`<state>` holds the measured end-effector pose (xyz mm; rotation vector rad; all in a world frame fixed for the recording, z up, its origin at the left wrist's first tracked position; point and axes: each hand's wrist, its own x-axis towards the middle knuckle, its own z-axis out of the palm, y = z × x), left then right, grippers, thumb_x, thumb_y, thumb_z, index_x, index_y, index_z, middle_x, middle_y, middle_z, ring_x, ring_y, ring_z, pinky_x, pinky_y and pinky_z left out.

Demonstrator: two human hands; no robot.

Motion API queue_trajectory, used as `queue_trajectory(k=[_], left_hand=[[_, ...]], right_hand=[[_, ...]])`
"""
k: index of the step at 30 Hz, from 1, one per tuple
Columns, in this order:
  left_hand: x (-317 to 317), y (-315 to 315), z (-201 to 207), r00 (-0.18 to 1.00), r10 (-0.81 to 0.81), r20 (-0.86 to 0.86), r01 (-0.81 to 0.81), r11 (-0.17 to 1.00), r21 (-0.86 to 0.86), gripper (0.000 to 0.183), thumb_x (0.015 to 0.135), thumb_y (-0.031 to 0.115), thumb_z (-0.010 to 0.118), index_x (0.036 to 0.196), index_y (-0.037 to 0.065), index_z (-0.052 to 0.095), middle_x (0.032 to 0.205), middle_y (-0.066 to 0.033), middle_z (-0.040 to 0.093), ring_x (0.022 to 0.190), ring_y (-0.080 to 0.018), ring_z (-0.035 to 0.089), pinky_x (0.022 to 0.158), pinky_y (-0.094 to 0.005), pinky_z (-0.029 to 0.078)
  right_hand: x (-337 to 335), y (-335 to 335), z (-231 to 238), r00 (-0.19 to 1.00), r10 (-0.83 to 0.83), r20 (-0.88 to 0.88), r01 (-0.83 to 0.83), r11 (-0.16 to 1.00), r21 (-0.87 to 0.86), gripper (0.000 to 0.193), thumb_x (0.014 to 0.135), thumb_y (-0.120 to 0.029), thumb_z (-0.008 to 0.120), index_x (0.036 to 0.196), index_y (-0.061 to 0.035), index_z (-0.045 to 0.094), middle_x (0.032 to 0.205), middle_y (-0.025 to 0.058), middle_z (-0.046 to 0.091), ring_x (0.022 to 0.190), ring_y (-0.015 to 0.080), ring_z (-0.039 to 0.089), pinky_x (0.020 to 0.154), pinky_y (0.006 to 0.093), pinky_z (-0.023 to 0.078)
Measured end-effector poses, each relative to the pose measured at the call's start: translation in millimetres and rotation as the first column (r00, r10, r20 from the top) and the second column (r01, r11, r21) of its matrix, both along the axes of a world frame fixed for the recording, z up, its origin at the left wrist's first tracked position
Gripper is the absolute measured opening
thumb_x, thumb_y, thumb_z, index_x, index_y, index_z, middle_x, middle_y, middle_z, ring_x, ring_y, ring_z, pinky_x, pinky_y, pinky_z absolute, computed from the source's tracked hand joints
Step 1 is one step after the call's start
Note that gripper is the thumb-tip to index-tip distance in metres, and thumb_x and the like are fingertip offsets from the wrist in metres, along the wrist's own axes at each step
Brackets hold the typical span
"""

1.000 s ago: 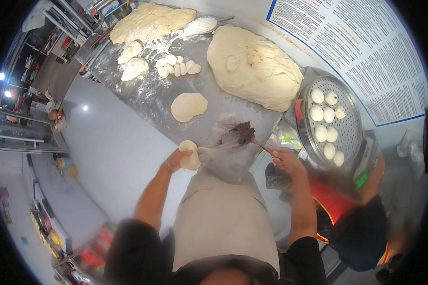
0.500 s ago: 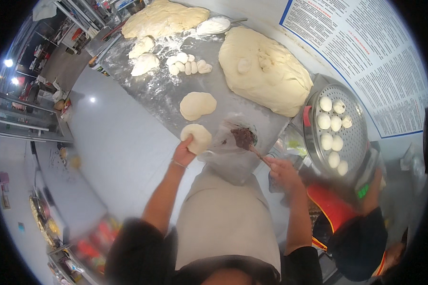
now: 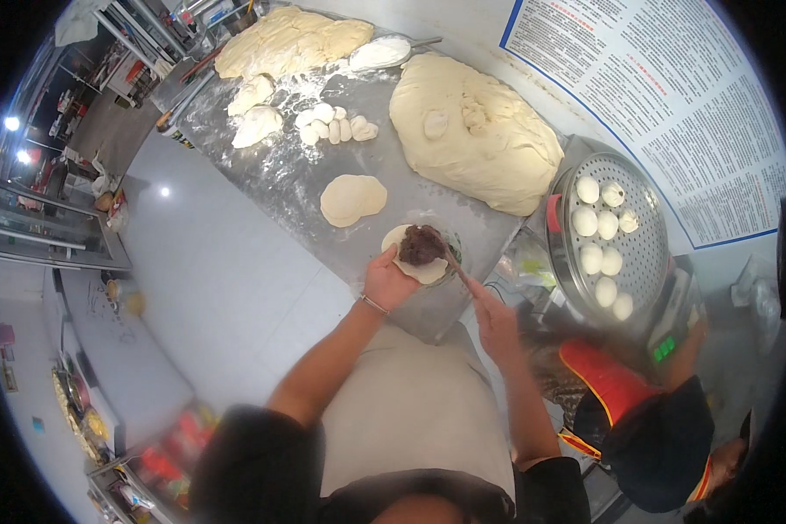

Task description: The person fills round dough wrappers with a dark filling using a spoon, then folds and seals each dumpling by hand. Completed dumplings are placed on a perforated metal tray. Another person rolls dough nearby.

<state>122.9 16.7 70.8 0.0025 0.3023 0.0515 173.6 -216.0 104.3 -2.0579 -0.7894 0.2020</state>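
Note:
My left hand (image 3: 390, 279) holds a round dough wrapper (image 3: 425, 272) from below, its thumb at the edge. A dark, reddish-brown lump of filling (image 3: 423, 245) lies on the wrapper. My right hand (image 3: 497, 326) is closed round the handle of a narrow spatula (image 3: 463, 275), whose tip meets the filling. The plastic bag under the wrapper is mostly hidden. Just beyond my hands, two flattened wrappers (image 3: 353, 200) overlap on the grey table (image 3: 297, 188).
A large dough mass (image 3: 476, 131) and another floured slab (image 3: 293, 42) rest farther back, near several small dough pieces (image 3: 336, 125). At right, a perforated steamer tray (image 3: 642, 236) carries several white buns (image 3: 589, 220). A person in a dark cap (image 3: 659, 445) works beside a scale (image 3: 670, 336).
My left hand has brought the wrapper rightward to above the bag. My right hand has lifted filling onto it with the spatula.

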Motion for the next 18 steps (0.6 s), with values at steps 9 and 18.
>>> queue_trajectory(k=[9,18], left_hand=[[10.5,-16.4,10.0,0.969,0.147,-0.200,-0.151,0.989,-0.003,0.050,0.100,0.037,0.023,0.135,0.005,0.039,0.139,-0.0153,0.042,0.131,-0.0347,0.036,0.111,-0.0562,0.020],[3.7,6.6,-15.6,0.960,0.247,-0.133,-0.203,0.939,0.279,0.051,0.100,0.039,0.024,0.135,0.006,0.040,0.138,-0.0128,0.044,0.129,-0.0332,0.039,0.110,-0.0546,0.025]], right_hand=[[-21.9,-0.8,2.5,0.936,0.090,0.341,-0.022,0.980,-0.200,0.052,0.074,0.004,0.057,0.122,-0.0158,0.061,0.066,0.0078,0.049,0.054,0.0260,0.054,0.049,0.0365,0.045],[-7.8,5.4,-0.8,0.952,0.095,0.292,-0.096,0.995,-0.012,0.049,0.073,0.003,0.059,0.120,-0.0130,0.062,0.068,0.0091,0.053,0.057,0.0257,0.055,0.051,0.0353,0.046]])
